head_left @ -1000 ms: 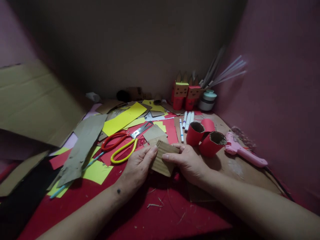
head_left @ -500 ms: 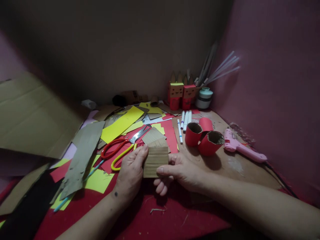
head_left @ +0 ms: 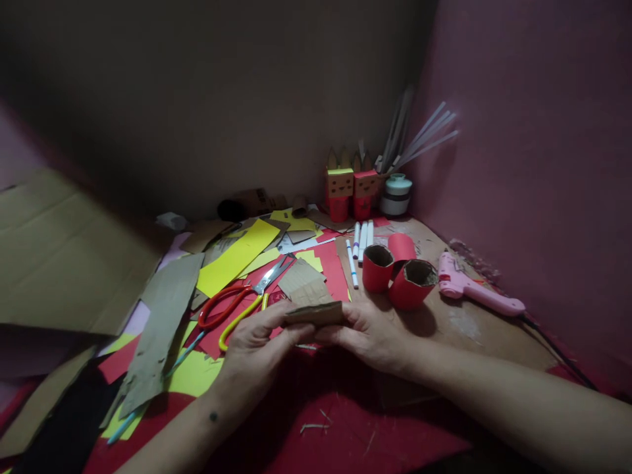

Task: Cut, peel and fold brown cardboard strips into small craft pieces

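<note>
A small rectangular piece of corrugated cardboard [head_left: 316,313] is held between both hands above the table's front, tilted so that mostly its edge and a narrow strip of face show. My left hand [head_left: 264,339] grips its left end, thumb along the near side. At the right end, my right hand [head_left: 363,332] pinches it the same way; the fingers behind are partly hidden. Just left of the cardboard lie scissors [head_left: 247,299] with one red and one yellow handle. Behind it is another cardboard scrap [head_left: 303,282] on red paper.
Three red-covered tubes [head_left: 412,289] stand right of centre, with white markers [head_left: 364,240] behind. A pink glue gun [head_left: 476,289] lies at the right. Yellow sheets [head_left: 239,257] and a long cardboard strip [head_left: 160,329] cover the left. Two decorated red holders [head_left: 339,197] and a jar [head_left: 395,195] stand at the back.
The cardboard piece has turned from its face showing to nearly edge-on. My left thumb has come down to its near side, and my right fingers have tucked in underneath.
</note>
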`<state>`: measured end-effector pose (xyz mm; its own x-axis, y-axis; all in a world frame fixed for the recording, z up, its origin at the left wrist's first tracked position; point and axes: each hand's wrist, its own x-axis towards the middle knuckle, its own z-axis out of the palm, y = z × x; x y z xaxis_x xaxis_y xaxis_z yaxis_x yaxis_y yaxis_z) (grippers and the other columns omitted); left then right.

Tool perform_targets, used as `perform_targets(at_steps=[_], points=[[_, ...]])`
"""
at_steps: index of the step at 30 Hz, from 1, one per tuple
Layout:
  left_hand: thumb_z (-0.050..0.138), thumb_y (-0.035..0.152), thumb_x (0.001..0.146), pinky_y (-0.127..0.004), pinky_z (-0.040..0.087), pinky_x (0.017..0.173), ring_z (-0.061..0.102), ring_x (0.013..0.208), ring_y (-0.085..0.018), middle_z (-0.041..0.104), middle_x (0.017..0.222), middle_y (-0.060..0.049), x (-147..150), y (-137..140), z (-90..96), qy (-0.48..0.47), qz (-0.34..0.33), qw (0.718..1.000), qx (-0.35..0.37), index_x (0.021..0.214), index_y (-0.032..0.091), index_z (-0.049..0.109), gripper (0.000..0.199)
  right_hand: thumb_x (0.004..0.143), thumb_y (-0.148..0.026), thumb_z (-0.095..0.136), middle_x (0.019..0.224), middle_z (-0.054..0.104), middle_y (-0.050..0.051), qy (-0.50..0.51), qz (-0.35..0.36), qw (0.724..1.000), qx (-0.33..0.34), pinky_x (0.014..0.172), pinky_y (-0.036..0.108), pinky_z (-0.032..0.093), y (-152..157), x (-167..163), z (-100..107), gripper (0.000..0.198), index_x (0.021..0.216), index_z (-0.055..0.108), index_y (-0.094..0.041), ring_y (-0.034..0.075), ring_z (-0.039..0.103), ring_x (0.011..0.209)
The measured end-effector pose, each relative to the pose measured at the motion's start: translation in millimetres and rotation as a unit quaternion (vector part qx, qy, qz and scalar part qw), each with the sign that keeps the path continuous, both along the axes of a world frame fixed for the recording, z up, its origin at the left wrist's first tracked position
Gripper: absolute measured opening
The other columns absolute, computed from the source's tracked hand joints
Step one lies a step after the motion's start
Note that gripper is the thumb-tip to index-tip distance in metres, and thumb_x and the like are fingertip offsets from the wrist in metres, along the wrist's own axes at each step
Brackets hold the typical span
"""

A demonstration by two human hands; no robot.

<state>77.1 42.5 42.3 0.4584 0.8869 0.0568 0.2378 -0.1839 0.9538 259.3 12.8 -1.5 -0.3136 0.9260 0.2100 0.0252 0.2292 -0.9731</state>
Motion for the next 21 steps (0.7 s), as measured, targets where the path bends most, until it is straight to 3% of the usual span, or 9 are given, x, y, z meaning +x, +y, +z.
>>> perform_targets(at_steps=[4,11,13,17,21], points=[[0.065,0.024,0.078,-0.026,0.047,0.075,0.063,0.082,-0.018,0.071,0.086,0.000,1,1,8.2,0.056,-0.051,0.994,0.076,0.087,0.022,0.072,0.011,0.086,-0.021,0.052,0.073,0.066,0.000,-0.129,-0.055,0.983,0.117,0.062,0.026,0.044,-4,2,7,0.021,0.094,0.071,-0.023,0.015,0.058,0.064],[0.065,0.023,0.081,-0.024,0.047,0.070,0.061,0.073,-0.014,0.068,0.077,0.000,1,-7,-1.4,0.011,-0.057,0.989,0.138,0.083,0.023,0.072,0.007,0.083,-0.019,0.051,0.066,0.063,0.005,-0.204,-0.041,0.961,0.183,0.055,0.027,0.041,-12,3,9,0.018,0.088,0.068,-0.017,0.016,0.054,0.056],[0.067,0.023,0.079,-0.022,0.047,0.067,0.061,0.071,-0.013,0.067,0.075,0.002,1,-8,-6.1,0.001,-0.024,0.993,0.114,0.079,0.023,0.071,0.004,0.083,-0.019,0.051,0.072,0.065,0.005,-0.186,-0.021,0.969,0.163,0.059,0.028,0.044,-11,3,8,0.019,0.092,0.068,-0.017,0.017,0.057,0.062],[0.070,0.022,0.074,-0.020,0.047,0.065,0.061,0.071,-0.013,0.068,0.074,0.003,4,-3,-4.4,-0.025,0.029,0.999,0.015,0.075,0.022,0.070,0.001,0.085,-0.021,0.052,0.083,0.066,0.003,-0.068,-0.001,0.997,0.035,0.068,0.027,0.047,-7,1,8,0.020,0.098,0.067,-0.017,0.016,0.060,0.075],[0.071,0.029,0.073,-0.022,0.048,0.056,0.062,0.062,-0.015,0.069,0.073,-0.001,4,2,0.2,-0.026,0.020,0.992,-0.125,0.078,0.018,0.068,0.013,0.079,-0.026,0.065,0.078,0.068,0.002,0.086,-0.035,0.991,-0.096,0.068,0.025,0.049,-2,-1,7,0.019,0.093,0.068,-0.014,0.014,0.062,0.073]])
